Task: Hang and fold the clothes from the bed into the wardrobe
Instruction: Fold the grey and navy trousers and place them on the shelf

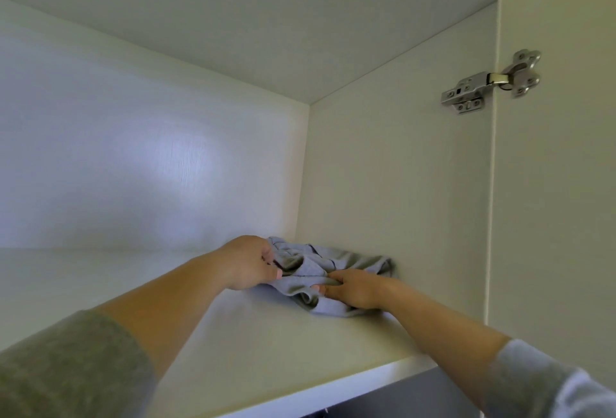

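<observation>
Two bare hands reach into a white wardrobe (133, 167) and hold a crumpled grey garment (353, 261), which lies on the shelf (233, 334) at about 6 o'clock in the view, close to the back right corner. The left hand (250, 264), at the garment's 9 o'clock, has its fingers curled round the cloth's edge. The right hand (353, 289), at its 5 o'clock, pinches a fold between thumb and fingers laid close together. A metal hinge (490, 82) at 2 o'clock joins the side wall to the open door (550, 201).

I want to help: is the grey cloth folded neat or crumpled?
Crumpled: the grey cloth lies bunched and wrinkled on the shelf.
</observation>
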Motion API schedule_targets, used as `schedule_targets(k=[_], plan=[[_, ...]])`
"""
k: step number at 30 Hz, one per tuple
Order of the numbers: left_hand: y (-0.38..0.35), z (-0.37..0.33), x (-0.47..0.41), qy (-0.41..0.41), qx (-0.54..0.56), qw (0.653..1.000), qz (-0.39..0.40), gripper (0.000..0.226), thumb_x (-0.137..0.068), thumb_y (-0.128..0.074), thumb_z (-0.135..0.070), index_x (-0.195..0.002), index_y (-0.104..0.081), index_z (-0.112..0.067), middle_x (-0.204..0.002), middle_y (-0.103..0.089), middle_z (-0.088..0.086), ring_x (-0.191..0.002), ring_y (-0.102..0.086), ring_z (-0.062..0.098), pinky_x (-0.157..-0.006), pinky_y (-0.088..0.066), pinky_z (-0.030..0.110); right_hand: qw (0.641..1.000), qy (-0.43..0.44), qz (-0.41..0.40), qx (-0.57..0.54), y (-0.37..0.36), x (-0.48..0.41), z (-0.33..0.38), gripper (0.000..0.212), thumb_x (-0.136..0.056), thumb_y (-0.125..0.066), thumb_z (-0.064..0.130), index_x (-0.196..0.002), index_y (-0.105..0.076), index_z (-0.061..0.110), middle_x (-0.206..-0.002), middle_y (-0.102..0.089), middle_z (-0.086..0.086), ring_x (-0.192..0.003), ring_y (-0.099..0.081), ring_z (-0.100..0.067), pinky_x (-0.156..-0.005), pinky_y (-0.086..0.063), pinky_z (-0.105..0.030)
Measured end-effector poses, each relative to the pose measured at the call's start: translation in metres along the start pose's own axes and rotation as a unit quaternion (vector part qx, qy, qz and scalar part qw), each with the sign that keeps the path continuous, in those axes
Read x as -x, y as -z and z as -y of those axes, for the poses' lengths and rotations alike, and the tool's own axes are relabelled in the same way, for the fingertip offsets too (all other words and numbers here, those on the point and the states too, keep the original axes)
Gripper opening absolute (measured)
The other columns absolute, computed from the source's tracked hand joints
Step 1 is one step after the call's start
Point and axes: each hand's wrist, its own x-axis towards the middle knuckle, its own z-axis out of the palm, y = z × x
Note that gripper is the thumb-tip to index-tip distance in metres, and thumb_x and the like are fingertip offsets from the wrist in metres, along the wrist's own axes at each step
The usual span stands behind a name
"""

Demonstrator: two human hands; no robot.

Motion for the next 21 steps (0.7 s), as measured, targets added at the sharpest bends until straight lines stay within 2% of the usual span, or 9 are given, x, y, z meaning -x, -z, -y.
schedule_targets(k=[4, 8, 11, 14, 16, 21], plan=[[0.005, 0.008, 0.000, 0.013, -0.033, 0.999, 0.004, 0.018, -0.096, -0.056, -0.030, -0.093, -0.055, -0.012, -0.096, -0.054, 0.006, -0.086, -0.048, 0.017, -0.069, -0.036, 0.024, 1.000, 0.003, -0.005, 0.018, -0.004, -0.035, 0.007, 0.061, -0.100, -0.034, 0.056, -0.147, -0.039, 0.018, -0.154, -0.039, -0.008, -0.139, -0.037, -0.026, -0.112, -0.027, -0.033], [0.004, 0.015, -0.001, 0.020, -0.031, 0.999, -0.004, 0.022, -0.096, -0.055, -0.032, -0.096, -0.056, -0.010, -0.093, -0.052, 0.003, -0.086, -0.046, 0.016, -0.064, -0.034, 0.022, 1.000, 0.000, -0.010, 0.025, -0.006, -0.067, 0.012, 0.064, -0.100, -0.034, 0.056, -0.146, -0.042, 0.011, -0.151, -0.043, -0.013, -0.137, -0.040, -0.030, -0.113, -0.027, -0.038], [0.003, 0.019, 0.001, 0.030, -0.049, 0.998, 0.004, 0.016, -0.098, -0.052, -0.034, -0.101, -0.052, -0.018, -0.089, -0.048, -0.005, -0.085, -0.044, 0.011, -0.056, -0.028, 0.009, 1.000, 0.007, -0.027, -0.004, -0.008, -0.086, 0.009, 0.060, -0.100, -0.038, 0.053, -0.138, -0.050, 0.008, -0.141, -0.052, -0.015, -0.129, -0.048, -0.031, -0.107, -0.035, -0.039], [0.008, 0.020, 0.001, 0.027, -0.073, 0.997, 0.006, 0.029, -0.100, -0.048, -0.034, -0.115, -0.059, -0.011, -0.103, -0.051, 0.001, -0.093, -0.044, 0.013, -0.057, -0.026, 0.007, 1.000, 0.009, -0.015, 0.020, -0.010, -0.103, 0.007, 0.066, -0.100, -0.033, 0.058, -0.147, -0.041, 0.013, -0.153, -0.040, -0.012, -0.138, -0.039, -0.030, -0.114, -0.028, -0.038], [0.008, 0.019, 0.000, 0.033, -0.087, 0.996, 0.017, 0.028, -0.102, -0.044, -0.035, -0.112, -0.056, -0.011, -0.103, -0.050, 0.002, -0.095, -0.042, 0.014, -0.058, -0.027, 0.009, 0.999, 0.012, -0.009, 0.038, -0.010, -0.109, 0.008, 0.069, -0.099, -0.029, 0.061, -0.151, -0.033, 0.015, -0.159, -0.030, -0.009, -0.144, -0.031, -0.028, -0.117, -0.021, -0.037], [0.008, 0.016, 0.000, 0.040, -0.088, 0.995, 0.023, 0.036, -0.101, -0.046, -0.037, -0.120, -0.056, -0.009, -0.112, -0.050, 0.003, -0.100, -0.044, 0.014, -0.076, -0.036, 0.021, 0.999, 0.019, -0.015, 0.039, -0.011, -0.117, 0.011, 0.067, -0.100, -0.029, 0.059, -0.151, -0.034, 0.016, -0.158, -0.031, -0.009, -0.143, -0.032, -0.028, -0.116, -0.022, -0.035]])
